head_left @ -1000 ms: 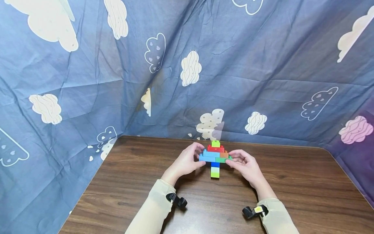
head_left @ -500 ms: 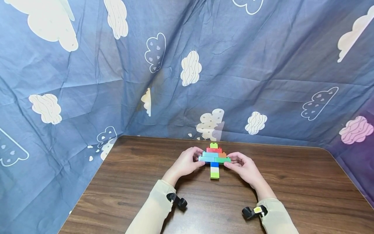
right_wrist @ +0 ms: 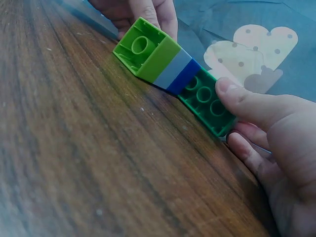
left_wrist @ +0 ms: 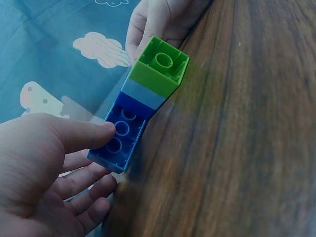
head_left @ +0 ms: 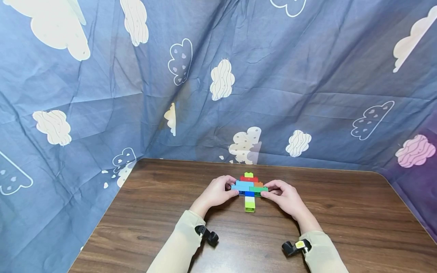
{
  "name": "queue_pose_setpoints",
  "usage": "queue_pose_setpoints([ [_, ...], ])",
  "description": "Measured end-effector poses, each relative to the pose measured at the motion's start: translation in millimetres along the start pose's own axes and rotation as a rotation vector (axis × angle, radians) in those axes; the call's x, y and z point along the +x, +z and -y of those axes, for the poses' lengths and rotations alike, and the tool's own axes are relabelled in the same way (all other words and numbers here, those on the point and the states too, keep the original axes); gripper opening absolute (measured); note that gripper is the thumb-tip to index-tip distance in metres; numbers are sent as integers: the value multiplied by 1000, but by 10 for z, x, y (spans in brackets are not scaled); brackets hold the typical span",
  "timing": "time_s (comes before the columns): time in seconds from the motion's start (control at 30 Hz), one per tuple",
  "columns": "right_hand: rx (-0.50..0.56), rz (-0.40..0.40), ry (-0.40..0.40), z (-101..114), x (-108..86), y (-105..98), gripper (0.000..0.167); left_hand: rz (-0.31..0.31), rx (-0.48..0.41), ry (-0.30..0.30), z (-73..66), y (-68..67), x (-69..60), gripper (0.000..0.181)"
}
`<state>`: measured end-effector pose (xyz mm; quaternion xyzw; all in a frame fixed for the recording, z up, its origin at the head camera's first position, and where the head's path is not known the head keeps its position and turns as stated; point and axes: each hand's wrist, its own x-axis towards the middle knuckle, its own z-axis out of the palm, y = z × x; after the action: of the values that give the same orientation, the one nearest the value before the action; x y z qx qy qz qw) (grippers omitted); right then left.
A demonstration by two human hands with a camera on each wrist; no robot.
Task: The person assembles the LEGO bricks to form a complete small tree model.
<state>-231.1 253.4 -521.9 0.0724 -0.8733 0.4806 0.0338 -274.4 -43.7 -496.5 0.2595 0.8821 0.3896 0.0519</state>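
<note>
A tree-shaped build of toy building bricks point(head_left: 244, 183) is held between both hands over the wooden table. Its trunk has a lime brick point(left_wrist: 160, 64) at the bottom, then a white one and a blue one; wider rows of light blue, green, orange and red rise to a lime top. My left hand point(head_left: 217, 192) pinches the left end, thumb on the hollow underside of the blue-looking brick point(left_wrist: 123, 133). On the other side my right hand point(head_left: 286, 198) pinches the green brick point(right_wrist: 210, 106). The build leans back, so the trunk's hollow base shows. Whether it touches the table, I cannot tell.
The brown wood-grain table point(head_left: 164, 235) spreads around the hands. A blue cloth point(head_left: 266, 94) with printed clouds hangs behind the table and along its sides. Black wrist straps point(head_left: 207, 235) sit over both pale sleeves.
The brick build has tilted back, its top dropping and its trunk base swinging toward me, so undersides now show. Both hands have lowered slightly while keeping their grip.
</note>
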Motion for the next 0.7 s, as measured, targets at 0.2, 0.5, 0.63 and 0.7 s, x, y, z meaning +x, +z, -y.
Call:
queue_pose_setpoints([
  [0.2,40,7,13,10,-11,-3,38,12,-30,0,7,-4,-3,35],
  [0.5,82,22,4,3,-3,-1,44,29,-4,12,19,-15,3,38],
  [0.63,72,17,6,-23,-2,13,44,52,18,25,15,-46,-6,40],
  [0.7,86,12,11,-17,-3,16,45,73,25,29,-3,-95,-22,43],
])
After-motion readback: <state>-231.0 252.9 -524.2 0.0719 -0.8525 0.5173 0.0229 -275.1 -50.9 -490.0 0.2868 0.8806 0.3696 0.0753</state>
